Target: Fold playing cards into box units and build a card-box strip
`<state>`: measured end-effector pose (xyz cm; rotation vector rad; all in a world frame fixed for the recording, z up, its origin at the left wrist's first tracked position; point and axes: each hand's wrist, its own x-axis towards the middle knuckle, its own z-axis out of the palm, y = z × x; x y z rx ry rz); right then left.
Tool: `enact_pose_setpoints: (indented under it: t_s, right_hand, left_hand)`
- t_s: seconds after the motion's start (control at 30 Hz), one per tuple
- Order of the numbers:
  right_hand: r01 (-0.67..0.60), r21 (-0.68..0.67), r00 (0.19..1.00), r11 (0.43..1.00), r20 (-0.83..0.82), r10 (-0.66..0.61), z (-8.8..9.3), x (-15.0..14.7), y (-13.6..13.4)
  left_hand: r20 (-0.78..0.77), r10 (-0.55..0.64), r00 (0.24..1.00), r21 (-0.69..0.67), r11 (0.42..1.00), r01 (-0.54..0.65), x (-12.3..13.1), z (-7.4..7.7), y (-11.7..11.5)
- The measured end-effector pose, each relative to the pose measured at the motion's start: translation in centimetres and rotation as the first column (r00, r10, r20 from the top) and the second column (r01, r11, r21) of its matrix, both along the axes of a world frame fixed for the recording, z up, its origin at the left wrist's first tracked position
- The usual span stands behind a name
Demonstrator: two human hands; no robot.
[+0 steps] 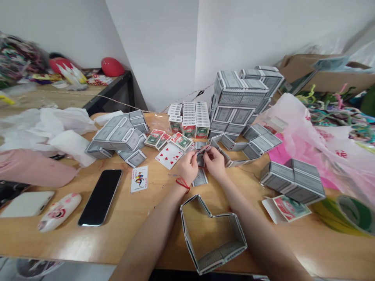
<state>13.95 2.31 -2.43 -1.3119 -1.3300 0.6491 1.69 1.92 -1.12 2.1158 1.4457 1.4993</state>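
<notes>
My left hand and my right hand meet over the middle of the table. Pinched between their fingertips is a playing card, partly covered by the fingers. Just beneath, another card lies with its grey patterned back up. A heart-shaped frame of joined cards rests between my forearms, its middle hollow. Left of my hands are face-up heart cards and a joker card. Beyond my right hand sits an open, linked card frame.
Tall stacked card blocks, packed card boxes and a folded card structure stand at the back. A phone and mouse lie left. On the right are a card block, an opened card box and tape.
</notes>
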Motion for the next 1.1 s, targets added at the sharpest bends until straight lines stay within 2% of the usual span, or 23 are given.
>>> enact_pose_setpoints:
  t_s: [0.17,0.4,0.7,0.8,0.9,1.0,1.1]
  right_hand:
    - [-0.069,0.019,0.997,0.997,0.019,0.068,-0.27,0.04,0.14]
    - [0.006,-0.011,0.992,1.000,0.129,-0.004,-0.49,0.26,0.01]
    - [-0.009,-0.013,0.997,1.000,0.075,0.010,-0.32,0.01,0.01]
    - [0.003,-0.012,0.999,1.000,0.037,-0.002,-0.36,0.02,0.03]
    - [0.042,-0.008,0.998,0.999,0.041,-0.042,-0.23,0.08,-0.07]
    - [0.098,0.024,0.991,0.995,0.090,-0.099,0.08,0.08,-0.30]
    - [0.156,0.066,0.969,0.986,0.185,-0.166,0.44,-0.14,-0.64]
  left_hand:
    - [0.063,0.035,0.997,-0.048,0.998,-0.032,-0.37,0.08,0.21]
    - [0.079,0.050,0.996,-0.089,0.995,-0.043,-0.27,-0.22,0.37]
    - [0.116,0.043,0.992,-0.090,0.995,-0.032,-0.37,-0.34,0.41]
    - [0.129,0.008,0.992,-0.081,0.997,0.003,-0.33,-0.17,0.28]
    - [0.140,-0.086,0.986,-0.059,0.994,0.095,-0.32,0.05,0.18]
    - [0.140,-0.158,0.978,-0.051,0.985,0.166,-0.35,0.16,0.14]
    - [0.138,-0.181,0.974,-0.048,0.981,0.189,-0.31,0.17,0.10]
